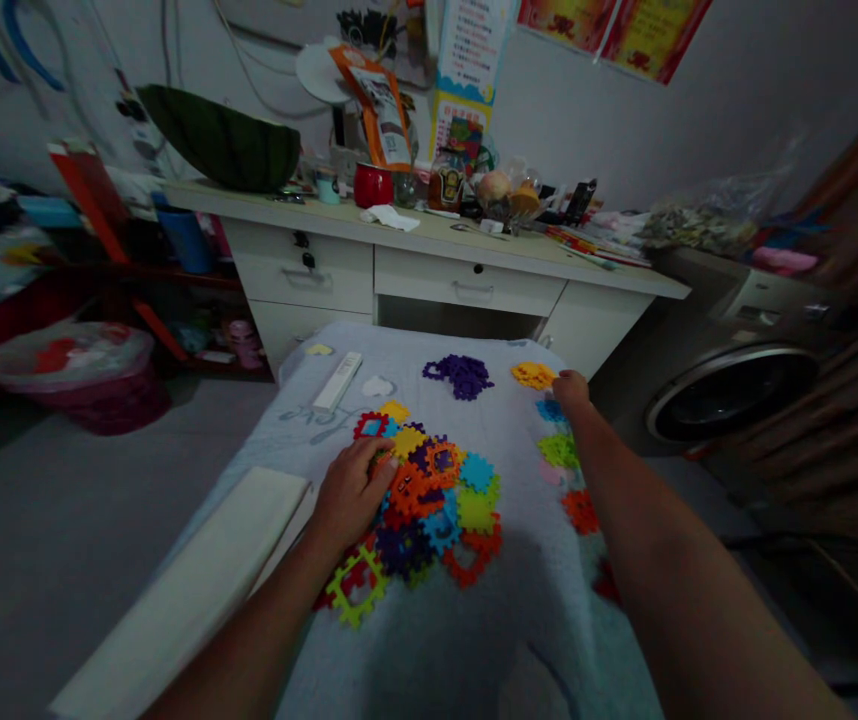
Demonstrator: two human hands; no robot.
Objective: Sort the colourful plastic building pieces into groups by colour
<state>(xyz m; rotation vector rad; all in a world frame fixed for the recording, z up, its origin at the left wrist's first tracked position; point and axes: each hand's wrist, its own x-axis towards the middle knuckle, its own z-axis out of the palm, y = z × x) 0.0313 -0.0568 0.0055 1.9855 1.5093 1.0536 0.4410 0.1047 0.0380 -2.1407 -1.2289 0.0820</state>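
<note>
A heap of colourful interlocking foam pieces lies in the middle of a pale blue cloth. My left hand rests on the heap's left edge, fingers curled over an orange piece. My right hand reaches far forward, closed beside a yellow group of pieces; what it holds is hidden. Sorted groups lie around it: purple, blue, green, orange-red.
A white remote-like bar and a white slab lie on the cloth's left. Behind stands a cluttered white desk with drawers. A washing machine is at right, a pink bin at left.
</note>
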